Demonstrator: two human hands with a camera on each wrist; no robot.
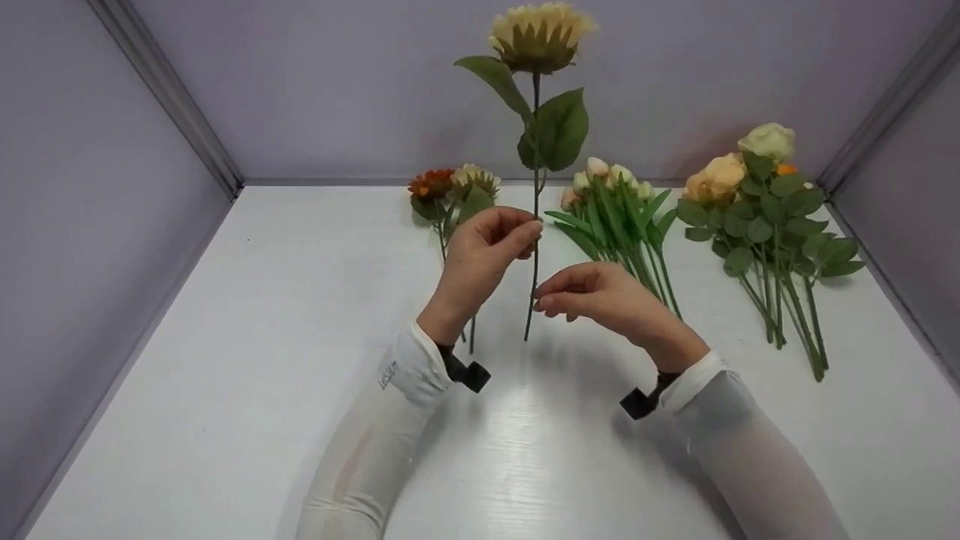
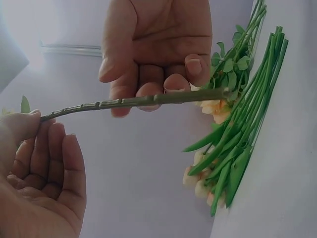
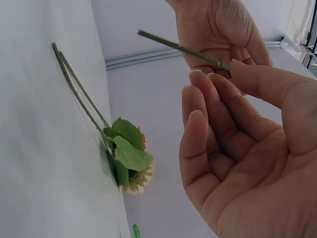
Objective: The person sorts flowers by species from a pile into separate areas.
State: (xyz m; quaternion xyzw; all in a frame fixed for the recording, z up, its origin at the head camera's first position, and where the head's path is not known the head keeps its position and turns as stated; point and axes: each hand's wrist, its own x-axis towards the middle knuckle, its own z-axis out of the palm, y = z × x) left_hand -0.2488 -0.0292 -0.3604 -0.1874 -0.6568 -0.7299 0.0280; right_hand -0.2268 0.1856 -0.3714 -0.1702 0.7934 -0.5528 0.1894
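Observation:
A long-stemmed pale yellow sunflower (image 1: pixel 541 41) stands upright in the head view, its bloom at the top edge and two broad leaves lower down. My left hand (image 1: pixel 491 244) pinches its stem between thumb and fingers, below the leaves. Lower on the stem (image 2: pixel 173 97), my right hand (image 1: pixel 611 296) is held close, fingers loosely bent. In the left wrist view the right fingertips lie just behind the stem, with the thumb apart from it. Whether those fingertips touch the stem is hard to tell. The stem's cut end (image 3: pixel 143 33) hangs free below both hands.
Behind my left hand lie an orange sunflower (image 1: pixel 430 184) and a pale one (image 1: pixel 477 178). A bunch of tulips (image 1: pixel 619 202) lies at the back, right of centre. Farther right are leafy roses (image 1: pixel 765 202). Partition walls (image 1: pixel 337 90) border the white table (image 1: pixel 225 375).

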